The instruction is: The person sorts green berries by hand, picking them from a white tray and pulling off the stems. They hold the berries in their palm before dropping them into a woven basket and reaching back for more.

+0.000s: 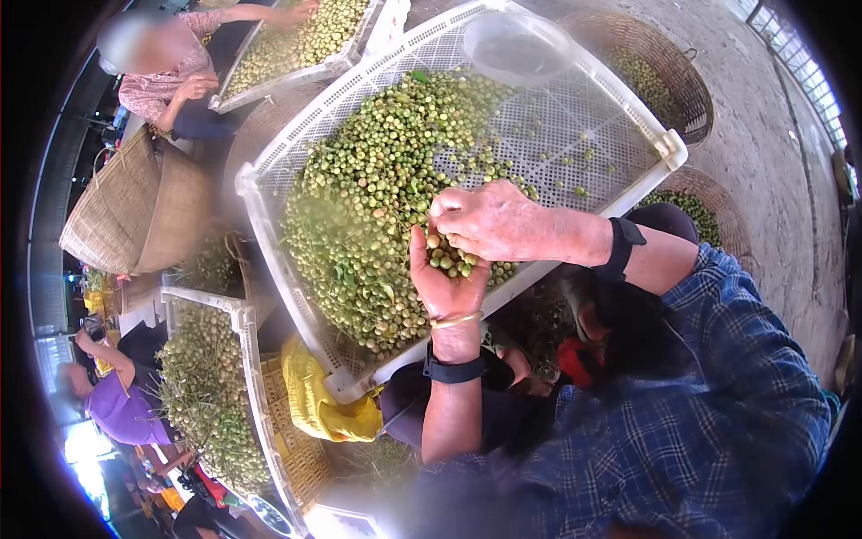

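Observation:
A white perforated plastic tray (628, 117) holds a heap of small round green-yellow fruits (377, 189) with stems and leaves. My left hand (446, 280) is cupped palm up over the tray's near rim with several of these fruits in it. It wears a gold bangle and a black wristband. My right hand (489, 220), with a black band on its wrist, lies just above the left palm. Its fingertips are pinched together at the edge of the heap, and what they grip is hidden.
A clear plastic bowl (516, 45) sits in the tray's far corner. Woven baskets (669, 76) with fruits stand to the right. Other people sort at similar trays (242, 323) on the left and top left. A large straw basket (126, 211) and yellow cloth (310, 400) lie nearby.

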The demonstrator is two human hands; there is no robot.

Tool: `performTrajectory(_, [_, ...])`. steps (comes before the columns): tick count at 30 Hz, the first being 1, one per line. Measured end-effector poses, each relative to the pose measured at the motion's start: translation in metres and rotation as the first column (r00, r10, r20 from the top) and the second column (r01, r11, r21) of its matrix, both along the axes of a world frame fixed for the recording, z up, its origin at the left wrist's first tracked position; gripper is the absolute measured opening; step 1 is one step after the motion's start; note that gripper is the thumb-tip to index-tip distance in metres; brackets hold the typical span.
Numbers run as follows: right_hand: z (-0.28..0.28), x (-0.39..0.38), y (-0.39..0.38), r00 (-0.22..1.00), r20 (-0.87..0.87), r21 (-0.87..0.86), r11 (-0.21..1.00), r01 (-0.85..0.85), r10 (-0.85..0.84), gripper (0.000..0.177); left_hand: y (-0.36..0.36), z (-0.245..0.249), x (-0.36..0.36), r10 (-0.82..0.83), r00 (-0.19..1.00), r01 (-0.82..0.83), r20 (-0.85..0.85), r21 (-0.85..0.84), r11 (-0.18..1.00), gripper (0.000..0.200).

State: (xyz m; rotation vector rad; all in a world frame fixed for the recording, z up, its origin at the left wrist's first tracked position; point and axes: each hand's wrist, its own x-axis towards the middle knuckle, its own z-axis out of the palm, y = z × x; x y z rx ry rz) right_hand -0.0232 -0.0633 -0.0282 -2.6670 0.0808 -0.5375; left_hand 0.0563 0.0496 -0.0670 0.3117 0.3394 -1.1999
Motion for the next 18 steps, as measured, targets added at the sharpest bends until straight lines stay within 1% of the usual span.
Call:
performTrajectory(1, [-0.003, 0.0, -0.002, 0.998, 0.063, 0.09, 0.996, -0.01, 0.004, 0.011, 0.0, 0.001, -0.001, 0.008, 1.0, -0.008, -0.01, 0.02, 1.0, 0.041])
performTrajectory(3, [-0.001, 0.001, -0.007, 0.982, 0.188, 0.265, 0.963, -0.044, -0.007, 0.012, -0.003, 0.011, -0.004, 0.012, 0.999, -0.018, 0.053, 0.12, 0.993, 0.041])
performTrajectory(4, [0.004, 0.001, -0.012, 0.992, 0.122, 0.615, 0.786, -0.062, -0.018, 0.013, -0.004, 0.015, -0.006, 0.011, 0.996, -0.025, 0.083, 0.169, 0.985, 0.041])
performTrajectory(5, [0.012, 0.0, -0.019, 0.998, 0.056, 0.87, 0.491, -0.048, -0.002, 0.014, -0.005, 0.014, -0.007, 0.002, 0.995, -0.009, 0.103, 0.07, 0.997, 0.041])
performTrajectory(6, [0.019, 0.001, -0.024, 0.999, 0.0, 0.992, 0.124, -0.004, 0.037, 0.016, -0.006, 0.013, -0.008, -0.004, 0.992, 0.008, 0.122, -0.031, 1.0, 0.041])
performTrajectory(7, [0.018, 0.003, -0.025, 0.998, 0.061, 0.99, -0.128, -0.057, 0.023, 0.02, -0.007, 0.014, -0.009, -0.008, 0.99, 0.027, 0.144, -0.131, 0.991, 0.041])
performTrajectory(9, [0.019, 0.005, -0.026, 0.996, 0.055, 0.986, -0.16, -0.044, 0.064, 0.023, -0.007, 0.016, -0.011, -0.014, 0.987, 0.025, 0.163, -0.068, 0.997, 0.039])
performTrajectory(10, [0.02, 0.006, -0.024, 0.993, -0.059, 0.987, 0.154, 0.043, 0.103, 0.022, -0.006, 0.014, -0.01, -0.016, 0.987, 0.02, 0.159, -0.02, 1.0, 0.039])
performTrajectory(11, [0.021, 0.007, -0.021, 0.978, -0.179, 0.884, 0.453, 0.114, 0.104, 0.021, -0.005, 0.013, -0.009, -0.019, 0.988, 0.015, 0.155, 0.03, 0.999, 0.038])
performTrajectory(12, [0.013, 0.013, -0.012, 0.996, 0.04, 0.72, 0.688, -0.088, 0.085, 0.016, -0.005, 0.014, -0.01, -0.028, 0.989, 0.003, 0.142, 0.169, 0.986, 0.037])
performTrajectory(13, [0.008, 0.008, -0.008, 0.999, -0.03, 0.494, 0.869, -0.006, 0.025, 0.017, -0.005, 0.012, -0.01, -0.037, 0.987, 0.008, 0.153, 0.185, 0.983, 0.037])
performTrajectory(14, [0.003, 0.005, -0.004, 0.995, -0.101, 0.351, 0.935, 0.045, -0.01, 0.017, -0.005, 0.008, -0.01, -0.047, 0.985, 0.013, 0.164, 0.201, 0.979, 0.036])
performTrajectory(15, [0.003, 0.004, -0.002, 0.985, -0.165, 0.196, 0.977, 0.088, -0.055, 0.017, -0.005, 0.005, -0.01, -0.058, 0.983, 0.019, 0.175, 0.216, 0.976, 0.036])
performTrajectory(16, [0.003, 0.004, -0.001, 0.98, -0.191, 0.186, 0.978, 0.091, -0.055, 0.016, -0.006, 0.003, -0.01, -0.05, 0.989, 0.016, 0.139, 0.232, 0.973, 0.035])
performTrajectory(18, [0.003, 0.005, -0.004, 0.969, -0.241, 0.165, 0.982, 0.097, -0.055, 0.016, -0.006, 0.006, -0.012, -0.087, 0.986, 0.059, 0.143, 0.187, 0.981, 0.034])
